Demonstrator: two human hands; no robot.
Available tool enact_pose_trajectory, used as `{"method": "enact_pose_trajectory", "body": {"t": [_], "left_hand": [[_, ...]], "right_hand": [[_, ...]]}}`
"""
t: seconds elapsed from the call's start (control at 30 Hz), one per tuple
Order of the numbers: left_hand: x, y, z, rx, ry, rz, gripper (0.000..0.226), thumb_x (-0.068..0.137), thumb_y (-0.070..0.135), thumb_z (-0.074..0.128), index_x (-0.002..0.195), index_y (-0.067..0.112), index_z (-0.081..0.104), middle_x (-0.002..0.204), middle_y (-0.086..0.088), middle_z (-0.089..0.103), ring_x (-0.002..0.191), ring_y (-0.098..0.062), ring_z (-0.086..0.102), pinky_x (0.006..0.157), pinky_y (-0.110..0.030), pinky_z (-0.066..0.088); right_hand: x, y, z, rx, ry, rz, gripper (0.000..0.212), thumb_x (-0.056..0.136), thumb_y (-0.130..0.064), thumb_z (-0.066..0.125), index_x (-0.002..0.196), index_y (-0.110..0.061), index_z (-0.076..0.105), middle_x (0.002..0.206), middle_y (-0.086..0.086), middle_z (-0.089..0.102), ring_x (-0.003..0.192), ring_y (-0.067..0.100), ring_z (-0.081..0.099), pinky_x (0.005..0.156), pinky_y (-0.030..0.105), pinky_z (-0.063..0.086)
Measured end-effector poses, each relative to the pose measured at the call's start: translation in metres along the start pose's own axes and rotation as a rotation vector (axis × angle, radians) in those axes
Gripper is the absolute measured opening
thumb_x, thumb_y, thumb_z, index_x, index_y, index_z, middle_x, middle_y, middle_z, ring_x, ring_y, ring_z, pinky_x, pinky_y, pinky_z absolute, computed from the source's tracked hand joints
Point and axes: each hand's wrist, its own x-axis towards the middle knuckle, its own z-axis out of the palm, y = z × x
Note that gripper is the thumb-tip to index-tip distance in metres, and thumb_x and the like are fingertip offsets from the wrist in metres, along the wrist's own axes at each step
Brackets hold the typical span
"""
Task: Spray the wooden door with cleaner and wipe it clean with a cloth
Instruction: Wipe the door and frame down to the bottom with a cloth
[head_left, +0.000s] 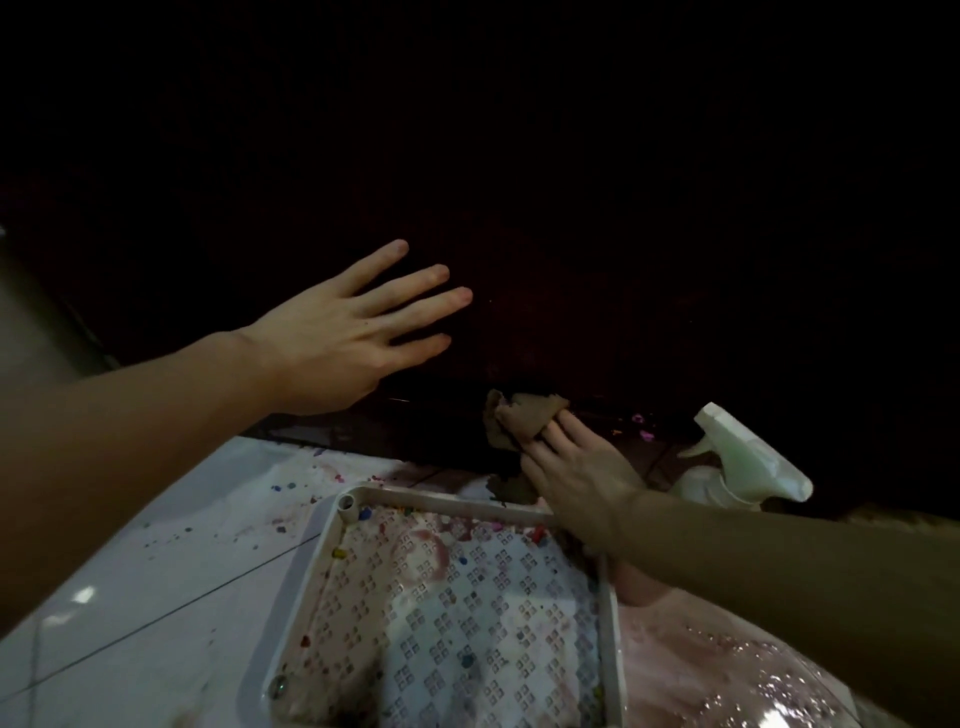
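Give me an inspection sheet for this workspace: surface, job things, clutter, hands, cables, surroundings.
Surface: dark door, mostly lost in shadow; wet or dry cannot be told.
Job things: brown cloth at the door's lower edge; white spray bottle standing on the floor to its right, untouched.
Clutter: white tray with a patterned, stained base; small coloured specks on the pale floor tiles.
Hands: left hand open, fingers spread, at the door; contact cannot be told. Right hand grips the cloth.
Cables: nothing seen.
Surroundings: dim light; pink glittery fabric at lower right.
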Motion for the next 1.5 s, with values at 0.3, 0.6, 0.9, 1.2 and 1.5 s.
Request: {"method": "enact_pose_trajectory", "body": {"t": [0.3, 0.6, 0.9, 1.2, 1.5], "left_hand": [[0.0, 0.005, -0.006, 0.035, -0.087, -0.037, 0.077, 0.092, 0.044, 0.046, 0.146, 0.025, -0.004, 0.151, -0.014, -0.034, 0.138, -0.035, -0.034, 0.113, -0.058, -0.018], [0.009, 0.004, -0.023, 0.032, -0.248, -0.003, 0.067, 0.098, 0.042, 0.033, 0.153, 0.026, -0.002, 0.143, -0.014, -0.045, 0.131, -0.033, -0.04, 0.111, -0.058, -0.022], [0.01, 0.004, -0.02, 0.02, -0.173, -0.003, 0.068, 0.095, 0.042, 0.039, 0.153, 0.026, 0.009, 0.147, -0.013, -0.039, 0.136, -0.032, -0.035, 0.112, -0.057, -0.021], [0.018, 0.008, -0.017, 0.009, -0.026, 0.019, 0.067, 0.085, 0.041, 0.057, 0.147, 0.028, 0.036, 0.157, -0.015, -0.012, 0.142, -0.03, -0.02, 0.115, -0.059, -0.013], [0.038, 0.02, -0.022, 0.013, -0.038, 0.059, 0.064, 0.092, 0.038, 0.043, 0.152, 0.025, 0.023, 0.152, -0.014, -0.029, 0.137, -0.031, -0.032, 0.11, -0.058, -0.023]], "right_hand": [[0.027, 0.0, -0.051, -0.151, 0.13, 0.0, 0.058, 0.103, -0.035, 0.027, 0.154, -0.01, 0.013, 0.163, 0.013, 0.004, 0.148, 0.037, -0.006, 0.119, 0.053, -0.004], [-0.015, 0.001, -0.011, -0.234, -0.136, 0.054, 0.063, 0.102, -0.03, 0.035, 0.153, -0.001, 0.012, 0.161, 0.02, 0.003, 0.147, 0.043, -0.006, 0.116, 0.058, -0.003], [0.017, -0.002, -0.022, -0.086, 0.003, -0.047, 0.061, 0.102, -0.033, 0.035, 0.154, -0.008, 0.015, 0.161, 0.013, 0.011, 0.146, 0.037, 0.008, 0.119, 0.052, 0.009], [-0.022, 0.003, 0.006, -0.104, -0.271, 0.063, 0.071, 0.101, -0.033, 0.041, 0.153, -0.002, 0.005, 0.16, 0.019, 0.003, 0.146, 0.042, 0.001, 0.117, 0.055, 0.006], [0.01, -0.012, -0.015, -0.032, -0.094, 0.041, 0.062, 0.104, -0.034, 0.03, 0.154, -0.007, 0.009, 0.162, 0.014, 0.003, 0.147, 0.04, -0.005, 0.118, 0.054, 0.002]]}}
